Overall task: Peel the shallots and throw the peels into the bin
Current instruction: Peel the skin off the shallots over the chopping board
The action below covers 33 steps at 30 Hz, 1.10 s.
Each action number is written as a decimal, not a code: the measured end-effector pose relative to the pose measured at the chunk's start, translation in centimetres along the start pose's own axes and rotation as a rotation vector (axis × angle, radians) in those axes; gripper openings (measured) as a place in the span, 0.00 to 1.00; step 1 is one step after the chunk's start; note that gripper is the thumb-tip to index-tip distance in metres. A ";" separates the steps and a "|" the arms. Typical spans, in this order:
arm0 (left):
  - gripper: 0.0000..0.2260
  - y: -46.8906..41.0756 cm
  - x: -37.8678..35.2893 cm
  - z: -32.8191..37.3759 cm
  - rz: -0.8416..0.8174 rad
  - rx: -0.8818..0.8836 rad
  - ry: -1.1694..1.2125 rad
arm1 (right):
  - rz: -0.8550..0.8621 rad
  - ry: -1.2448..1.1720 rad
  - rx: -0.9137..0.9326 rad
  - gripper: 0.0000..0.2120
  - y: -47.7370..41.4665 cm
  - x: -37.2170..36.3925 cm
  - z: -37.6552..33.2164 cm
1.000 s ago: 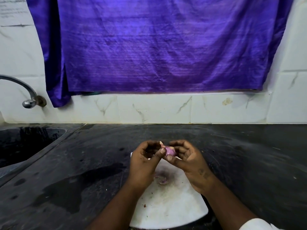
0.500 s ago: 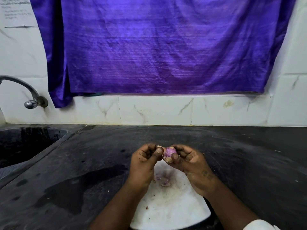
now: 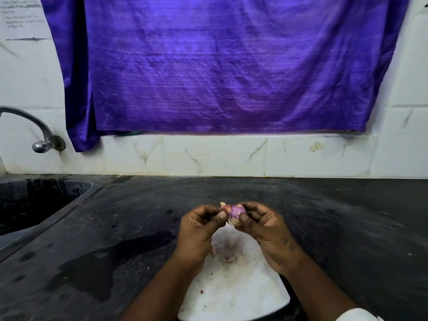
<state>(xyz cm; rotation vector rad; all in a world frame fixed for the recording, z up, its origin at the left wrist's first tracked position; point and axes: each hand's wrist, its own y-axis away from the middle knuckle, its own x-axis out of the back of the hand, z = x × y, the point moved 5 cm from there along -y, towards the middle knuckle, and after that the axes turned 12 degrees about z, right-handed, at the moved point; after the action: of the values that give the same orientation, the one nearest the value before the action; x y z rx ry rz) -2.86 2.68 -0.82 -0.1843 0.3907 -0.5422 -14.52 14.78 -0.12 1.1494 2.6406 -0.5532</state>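
Currently both hands pinch the shallot (image 3: pixel 235 212) between them — left hand (image 3: pixel 199 230), right hand (image 3: pixel 266 230) — light, firm, likely slick; papery skin best caught at its loose tip.

The right forearm (image 3: pixel 317 283) is bare down to a white sleeve (image 3: pixel 356 315), of which only a pale corner shows. Up the arm from the sleeve, on the back of the right hand (image 3: pixel 271 237), sits a small dark marking (image 3: pixel 288 243), too blurred to read. Across from the sleeve, the left forearm (image 3: pixel 162 290) is bare. The left hand (image 3: pixel 196 235) shows a short, pale thumbnail (image 3: pixel 223 215).
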 end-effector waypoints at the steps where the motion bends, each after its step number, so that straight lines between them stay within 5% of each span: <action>1: 0.08 0.0 0.0 -0.1 0.002 0.006 0.014 | -0.004 -0.016 -0.015 0.14 0.0 0.0 0.0; 16: 0.04 -0.5 0.2 0.1 0.051 -0.088 -0.062 | 0.025 0.132 0.082 0.16 0.1 0.1 -0.1; 24: 0.04 -0.3 0.1 0.2 0.036 -0.110 -0.113 | 0.052 0.014 0.066 0.14 -0.6 0.5 0.0; 28: 0.03 -0.4 0.2 -0.2 -0.001 -0.105 -0.172 | 0.080 -0.113 0.044 0.24 -0.7 1.0 -0.6; 33: 0.10 -0.2 0.1 -0.6 -0.018 -0.151 -0.324 | 0.083 0.019 0.049 0.17 -0.8 1.1 0.4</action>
<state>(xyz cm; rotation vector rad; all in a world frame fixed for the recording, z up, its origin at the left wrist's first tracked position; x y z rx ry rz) -3.07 2.43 -1.39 -0.4154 0.1141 -0.4910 -15.85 14.80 -0.66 1.2787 2.5950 -0.5975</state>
